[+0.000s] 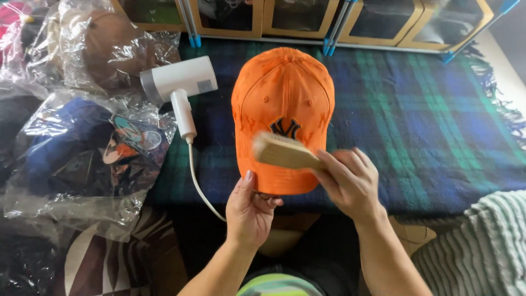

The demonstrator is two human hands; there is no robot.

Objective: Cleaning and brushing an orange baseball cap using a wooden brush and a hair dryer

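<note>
1. An orange baseball cap point(282, 104) is laid on a blue and green plaid blanket point(416, 120), its crown toward the far edge and its brim toward the person.
2. The near left edge of the brim is pinched by the left hand point(249, 211), the thumb on top and the curled fingers underneath.
3. A wooden brush point(285, 152) is gripped by the right hand point(350, 183), whose fingers are closed around its handle end; the brush head is blurred and is held over the lower front of the cap, just below the dark embroidered emblem. Whether the bristles touch the fabric cannot be told.
4. A white handheld garment steamer point(178, 82) is lying just left of the cap, apart from it, with its white cord point(200, 186) run down toward the near edge of the blanket.
5. Clear plastic bags point(82, 148) holding other caps are piled along the left side, close against the steamer.
6. A row of wood-framed boxes with clear fronts point(307, 19) is lined along the blanket's far edge, just behind the crown.
7. Open blanket is seen to the right of the cap as far as the fringed edge.
8. A striped grey-green cloth point(482, 246) is lying at the near right corner.
</note>
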